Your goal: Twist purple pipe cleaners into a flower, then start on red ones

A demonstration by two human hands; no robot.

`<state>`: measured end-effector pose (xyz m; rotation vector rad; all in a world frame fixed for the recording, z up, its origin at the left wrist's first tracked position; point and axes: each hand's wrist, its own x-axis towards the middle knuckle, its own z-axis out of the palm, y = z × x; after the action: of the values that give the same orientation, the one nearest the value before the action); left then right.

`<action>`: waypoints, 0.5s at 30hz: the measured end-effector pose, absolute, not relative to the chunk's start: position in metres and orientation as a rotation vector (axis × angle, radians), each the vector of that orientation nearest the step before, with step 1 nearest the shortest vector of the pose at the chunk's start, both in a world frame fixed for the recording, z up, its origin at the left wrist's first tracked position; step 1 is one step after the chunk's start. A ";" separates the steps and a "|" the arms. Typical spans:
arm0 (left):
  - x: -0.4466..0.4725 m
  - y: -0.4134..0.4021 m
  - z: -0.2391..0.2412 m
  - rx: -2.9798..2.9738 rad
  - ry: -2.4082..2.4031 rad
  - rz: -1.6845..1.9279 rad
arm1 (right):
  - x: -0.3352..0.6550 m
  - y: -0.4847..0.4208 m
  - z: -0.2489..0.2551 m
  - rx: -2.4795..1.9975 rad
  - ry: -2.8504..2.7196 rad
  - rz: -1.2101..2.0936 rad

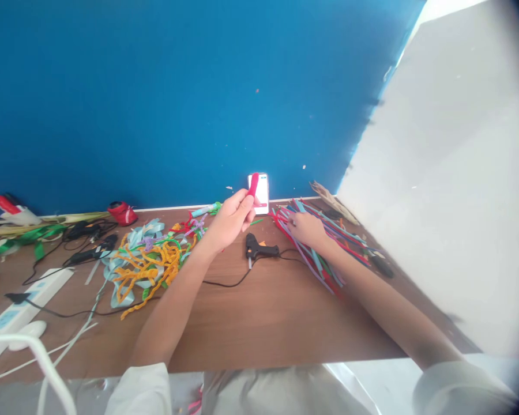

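Observation:
My left hand [236,216] is raised over the middle of the table, fingers closed on a short, thick, pinkish-red fuzzy piece [253,184] that looks like bent pipe cleaner. Behind it a phone [263,196] with a lit screen leans on the blue wall. To the right, my right hand [307,229] lies on a bundle of long pipe cleaners [341,233] in red, blue, lilac and green. Its fingers are curled in among the stems, and their tips are partly hidden. Between the two hands a black glue gun [259,248] rests on the table.
Orange pipe cleaners [149,268] and light blue ribbon [121,288] lie tangled at left. Further left are a second glue gun [95,251], a green ribbon roll [2,248], a red roll [122,213] and a white power strip [30,311]. Black cords cross the table [259,323].

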<state>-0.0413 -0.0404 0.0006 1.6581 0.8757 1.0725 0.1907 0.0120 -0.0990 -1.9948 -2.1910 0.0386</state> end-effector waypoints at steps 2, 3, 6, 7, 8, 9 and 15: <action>-0.041 -0.040 0.000 1.660 0.898 1.056 | 0.192 0.009 -0.087 -1.877 -2.180 0.014; -0.040 -0.040 -0.001 1.658 0.907 1.050 | 0.192 0.008 -0.081 -1.732 -2.142 0.066; -0.038 -0.039 -0.004 1.652 0.934 1.067 | 0.188 -0.001 -0.067 -1.595 -2.165 0.150; -0.037 -0.038 -0.004 1.645 0.945 1.085 | 0.186 -0.004 -0.064 -1.549 -2.106 0.137; -0.037 -0.037 -0.005 1.634 0.957 1.106 | 0.184 -0.008 -0.061 -1.512 -2.022 0.106; -0.037 -0.036 -0.006 1.620 0.969 1.123 | 0.181 -0.012 -0.058 -1.433 -2.009 0.160; -0.040 -0.033 -0.007 1.541 0.969 1.114 | 0.174 -0.034 -0.039 -1.093 -1.730 0.493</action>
<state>-0.0395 -0.0326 -0.0071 1.5408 0.9687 1.1143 0.1742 -0.0344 -0.0391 -1.0927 -1.7303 0.4929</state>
